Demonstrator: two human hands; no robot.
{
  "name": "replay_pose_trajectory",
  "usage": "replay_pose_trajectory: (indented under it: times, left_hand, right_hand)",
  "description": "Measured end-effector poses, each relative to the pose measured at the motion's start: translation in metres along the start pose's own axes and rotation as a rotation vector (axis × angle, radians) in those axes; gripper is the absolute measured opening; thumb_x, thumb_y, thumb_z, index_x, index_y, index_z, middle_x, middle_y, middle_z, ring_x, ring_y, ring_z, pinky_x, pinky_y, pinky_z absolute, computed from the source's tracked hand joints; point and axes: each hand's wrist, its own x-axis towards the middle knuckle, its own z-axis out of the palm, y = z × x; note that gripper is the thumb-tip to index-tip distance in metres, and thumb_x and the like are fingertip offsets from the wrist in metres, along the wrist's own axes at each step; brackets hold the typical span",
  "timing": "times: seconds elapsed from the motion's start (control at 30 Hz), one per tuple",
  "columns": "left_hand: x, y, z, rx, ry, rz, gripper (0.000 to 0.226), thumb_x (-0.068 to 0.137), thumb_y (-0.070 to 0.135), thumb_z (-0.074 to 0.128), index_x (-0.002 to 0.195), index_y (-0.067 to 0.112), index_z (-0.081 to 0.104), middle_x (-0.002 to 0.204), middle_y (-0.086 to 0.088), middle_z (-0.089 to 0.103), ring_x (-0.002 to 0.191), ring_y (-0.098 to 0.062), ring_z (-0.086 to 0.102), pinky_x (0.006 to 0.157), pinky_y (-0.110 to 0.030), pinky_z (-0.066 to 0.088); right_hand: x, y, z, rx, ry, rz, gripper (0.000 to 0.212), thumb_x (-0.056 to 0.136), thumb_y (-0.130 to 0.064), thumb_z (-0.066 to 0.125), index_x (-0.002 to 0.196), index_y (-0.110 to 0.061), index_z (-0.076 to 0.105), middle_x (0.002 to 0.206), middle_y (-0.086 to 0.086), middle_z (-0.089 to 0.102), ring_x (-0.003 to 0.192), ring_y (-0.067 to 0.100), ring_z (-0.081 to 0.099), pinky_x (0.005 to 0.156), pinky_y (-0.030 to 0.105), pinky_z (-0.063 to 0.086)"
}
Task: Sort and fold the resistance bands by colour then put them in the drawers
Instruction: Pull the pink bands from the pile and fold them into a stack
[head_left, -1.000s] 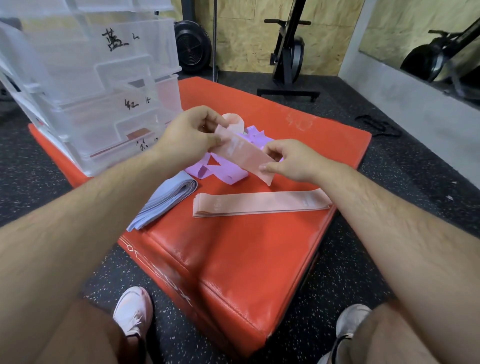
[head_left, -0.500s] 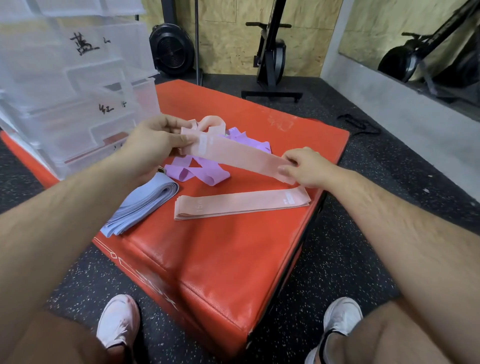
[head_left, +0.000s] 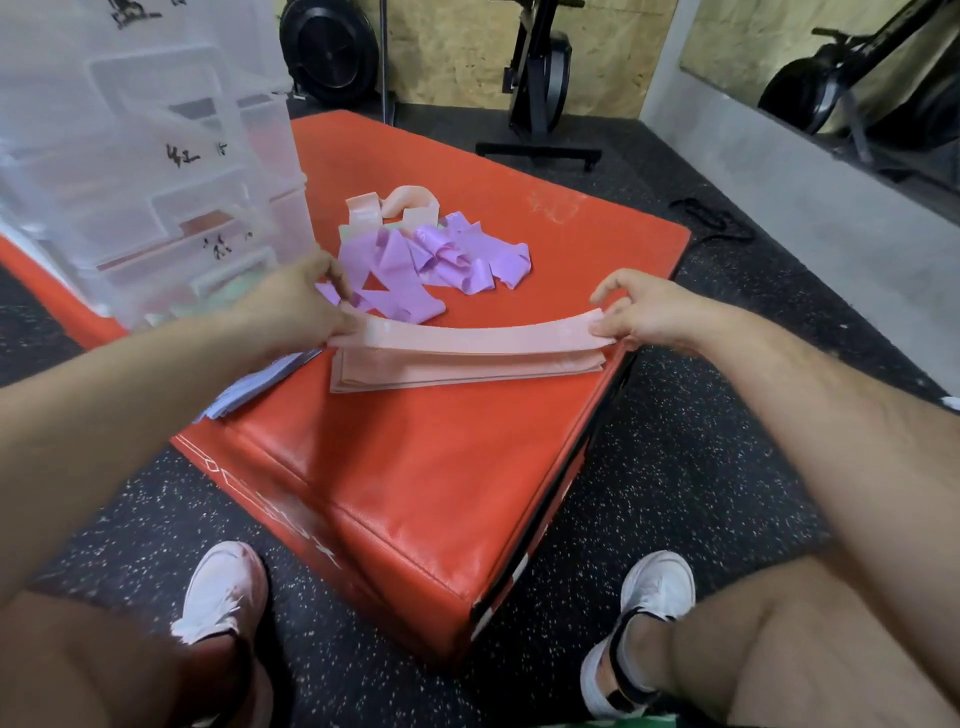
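A flat pink band (head_left: 467, 338) is stretched between my hands just above a stack of folded pink bands (head_left: 457, 371) on the red padded box (head_left: 415, 467). My left hand (head_left: 296, 306) pinches its left end. My right hand (head_left: 644, 312) pinches its right end, with the other fingers raised. A tangle of purple bands (head_left: 426, 265) lies behind, with loose pink bands (head_left: 395, 205) beyond it. Folded blue bands (head_left: 244, 389) lie partly hidden under my left forearm. The clear plastic drawers (head_left: 156, 182) stand at the left, with handwritten labels.
The box's right edge runs just under my right hand. My white shoes (head_left: 223, 592) rest on the black speckled floor on both sides of the box's near corner. Exercise machines (head_left: 540, 78) and a concrete ledge (head_left: 810, 187) stand behind.
Both hands have lowered the pink band from mid-air down over the folded pink stack. The view has tilted down and closer.
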Motion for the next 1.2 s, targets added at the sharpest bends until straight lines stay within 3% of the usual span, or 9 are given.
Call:
replay_pose_trajectory:
  times: [0.1,0.27,0.37,0.5,0.63,0.87,1.0,1.1,1.2]
  left_hand:
    - [-0.007,-0.006,0.008,0.215,0.01,0.107,0.022,0.078,0.016,0.074,0.092,0.019,0.057,0.084,-0.003,0.066,0.077,-0.026,0.057,0.057,-0.029,0.036]
    - [-0.012,-0.023,0.027,0.315,-0.005,0.195,0.026,0.08,0.003,0.067,0.099,0.015,0.053,0.077,-0.007,0.059,0.075,-0.028,0.052,0.061,-0.03,0.03]
    - [-0.014,-0.03,0.032,0.338,0.004,0.254,0.023,0.081,0.002,0.062,0.102,0.009,0.054,0.085,-0.014,0.057,0.079,-0.03,0.053,0.064,-0.031,0.034]
    - [-0.015,-0.04,0.04,0.389,0.091,0.286,0.011,0.083,0.002,0.059,0.092,0.009,0.061,0.105,-0.014,0.042,0.089,-0.028,0.044,0.081,-0.038,0.041]
    - [-0.014,-0.043,0.04,0.461,0.036,0.394,0.006,0.082,0.002,0.061,0.079,0.007,0.062,0.091,-0.012,0.057,0.088,-0.034,0.055,0.078,-0.042,0.045]
    - [-0.017,-0.032,0.034,0.482,0.048,0.45,0.017,0.08,0.006,0.057,0.07,0.017,0.05,0.075,-0.002,0.049,0.077,-0.034,0.054,0.069,-0.044,0.049]
    - [-0.007,-0.017,0.032,0.429,0.107,0.442,0.005,0.084,0.013,0.06,0.08,0.011,0.059,0.079,-0.005,0.054,0.077,-0.032,0.054,0.071,-0.041,0.049]
    - [0.007,-0.006,0.027,0.381,0.135,0.44,0.008,0.084,0.016,0.062,0.088,0.01,0.064,0.085,-0.011,0.061,0.081,-0.036,0.059,0.075,-0.042,0.051]
    - [0.021,0.005,0.02,0.325,0.15,0.425,0.012,0.086,0.017,0.062,0.094,0.009,0.065,0.088,-0.008,0.059,0.087,-0.031,0.059,0.081,-0.038,0.048]
  right_hand:
    - [-0.005,0.003,0.011,-0.116,-0.001,-0.028,0.018,0.087,-0.012,0.076,0.098,-0.021,0.065,0.088,0.004,0.066,0.07,0.018,0.058,0.065,0.033,0.049]
    - [-0.005,0.006,0.022,-0.228,0.033,-0.055,0.009,0.088,-0.016,0.077,0.091,-0.02,0.07,0.091,0.003,0.07,0.069,0.018,0.06,0.059,0.029,0.049]
    - [-0.007,0.007,0.025,-0.287,0.024,-0.064,0.006,0.088,-0.022,0.076,0.092,-0.021,0.071,0.088,-0.002,0.069,0.068,0.016,0.059,0.06,0.03,0.047]
    - [-0.009,0.01,0.027,-0.351,0.068,-0.102,0.004,0.088,-0.026,0.075,0.089,-0.025,0.072,0.084,-0.01,0.061,0.072,0.009,0.054,0.06,0.028,0.038]
    - [-0.013,0.009,0.029,-0.364,0.083,-0.127,0.002,0.09,-0.026,0.072,0.091,-0.025,0.071,0.085,-0.011,0.06,0.074,0.009,0.053,0.061,0.028,0.037]
    - [-0.017,-0.007,0.028,-0.542,0.098,-0.133,0.007,0.088,-0.038,0.062,0.085,-0.034,0.068,0.092,-0.016,0.064,0.085,0.011,0.06,0.074,0.034,0.05]
    - [-0.01,-0.039,0.042,-0.539,0.176,-0.212,0.019,0.093,-0.05,0.055,0.092,-0.034,0.066,0.091,-0.015,0.06,0.09,0.016,0.058,0.071,0.032,0.041]
    - [-0.002,-0.069,0.064,-0.506,0.196,-0.296,0.021,0.095,-0.05,0.052,0.093,-0.033,0.065,0.089,-0.014,0.059,0.088,0.018,0.056,0.071,0.03,0.037]
    - [0.008,-0.098,0.084,-0.492,0.19,-0.359,0.018,0.098,-0.042,0.047,0.096,-0.033,0.062,0.097,-0.008,0.065,0.089,0.023,0.058,0.072,0.032,0.042]
